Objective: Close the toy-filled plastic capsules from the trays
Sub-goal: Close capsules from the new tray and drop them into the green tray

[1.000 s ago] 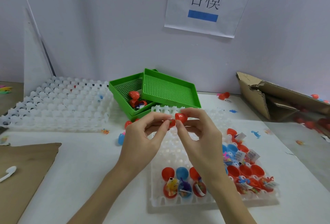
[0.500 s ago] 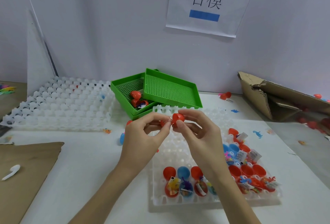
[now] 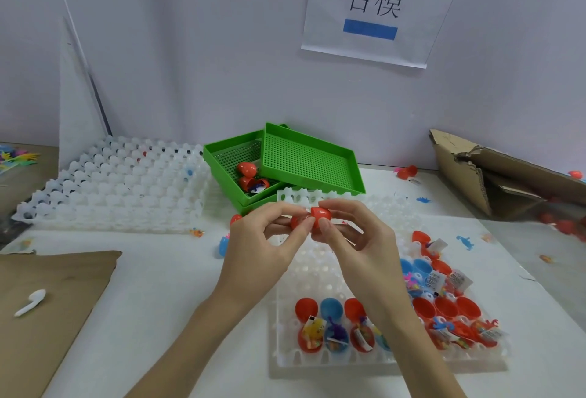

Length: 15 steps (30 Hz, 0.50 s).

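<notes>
Both hands hold one red capsule (image 3: 318, 215) above the white cell tray (image 3: 312, 274). My left hand (image 3: 264, 245) pinches its left half between thumb and fingers. My right hand (image 3: 358, 239) pinches its right half, and the two halves meet between my fingertips. In the tray's near row sit open red and blue capsules with toys (image 3: 329, 328), with more open capsules (image 3: 450, 312) at the tray's right. The green mesh tray (image 3: 222, 159) behind holds red closed capsules (image 3: 249, 172).
A second green tray (image 3: 310, 159) lies tilted on the first. A large stack of white cell trays (image 3: 120, 185) fills the back left. Torn cardboard (image 3: 485, 169) is at the back right, brown cardboard (image 3: 47, 296) with a white earbud (image 3: 31, 301) at the near left. A blue capsule (image 3: 223, 245) lies loose.
My hands have drawn closer together, pressing the two red halves toward each other. The view has shifted slightly; nothing else on the table has moved.
</notes>
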### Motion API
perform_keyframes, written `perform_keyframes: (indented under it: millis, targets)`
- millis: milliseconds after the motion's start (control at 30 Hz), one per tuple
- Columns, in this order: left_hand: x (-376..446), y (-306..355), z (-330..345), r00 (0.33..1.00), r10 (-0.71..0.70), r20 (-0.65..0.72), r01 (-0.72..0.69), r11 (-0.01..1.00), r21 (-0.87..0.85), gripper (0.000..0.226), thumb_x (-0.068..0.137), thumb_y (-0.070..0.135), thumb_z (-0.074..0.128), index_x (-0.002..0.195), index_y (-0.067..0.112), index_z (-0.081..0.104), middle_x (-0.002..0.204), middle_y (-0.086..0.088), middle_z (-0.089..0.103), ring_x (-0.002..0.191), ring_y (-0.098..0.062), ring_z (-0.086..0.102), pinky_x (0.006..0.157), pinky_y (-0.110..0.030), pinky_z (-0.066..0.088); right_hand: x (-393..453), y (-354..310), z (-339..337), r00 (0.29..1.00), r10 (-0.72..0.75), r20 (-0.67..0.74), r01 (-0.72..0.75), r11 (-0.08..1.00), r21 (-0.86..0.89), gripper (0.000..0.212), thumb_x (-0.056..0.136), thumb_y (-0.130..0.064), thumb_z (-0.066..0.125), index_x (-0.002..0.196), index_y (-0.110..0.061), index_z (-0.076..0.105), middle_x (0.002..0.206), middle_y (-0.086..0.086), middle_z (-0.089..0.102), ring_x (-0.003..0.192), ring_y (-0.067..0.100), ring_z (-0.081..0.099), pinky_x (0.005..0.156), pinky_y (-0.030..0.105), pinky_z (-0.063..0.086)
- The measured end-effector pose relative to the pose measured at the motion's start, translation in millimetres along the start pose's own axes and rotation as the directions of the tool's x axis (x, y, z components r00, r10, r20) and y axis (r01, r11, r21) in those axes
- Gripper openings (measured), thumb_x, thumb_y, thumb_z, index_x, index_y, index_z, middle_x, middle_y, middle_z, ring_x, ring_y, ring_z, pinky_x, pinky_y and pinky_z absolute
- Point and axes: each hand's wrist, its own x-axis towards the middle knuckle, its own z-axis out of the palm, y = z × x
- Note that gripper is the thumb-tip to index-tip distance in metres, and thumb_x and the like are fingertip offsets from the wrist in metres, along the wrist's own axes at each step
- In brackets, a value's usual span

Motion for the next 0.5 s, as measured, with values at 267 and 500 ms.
perform_keyframes:
  millis: [267, 500]
  targets:
    - [0.1, 1.4, -2.6, 0.993, 0.117, -0.035, -0.112, 0.984, 0.136, 0.015, 0.087, 0.004, 0.081, 0.099, 0.012, 0.081, 0.095, 0.005, 0.078, 0.082, -0.013, 0.076, 0.075, -0.023, 0.062, -0.9, 1.2, 2.4, 0.999, 0.003, -0.042, -0.002, 1.000, 0.016, 0.015, 0.095, -0.011, 0.073, 0.109, -0.016, 0.074, 0.100, 0.000, 0.076, 0.088, 0.018, 0.078, 0.077, 0.022, 0.061]
    - [1.4, 2.1, -4.4, 0.980, -0.193, 0.041, 0.194, 0.980, -0.050, 0.005, 0.088, 0.014, 0.081, 0.090, 0.017, 0.078, 0.075, 0.000, 0.079, 0.077, -0.015, 0.079, 0.076, -0.045, 0.065, -4.2, 2.9, 7.1, 0.999, 0.004, -0.054, -0.005, 1.000, -0.018, 0.015, 0.093, -0.013, 0.075, 0.106, -0.022, 0.075, 0.101, -0.003, 0.075, 0.091, 0.019, 0.075, 0.079, 0.033, 0.063]
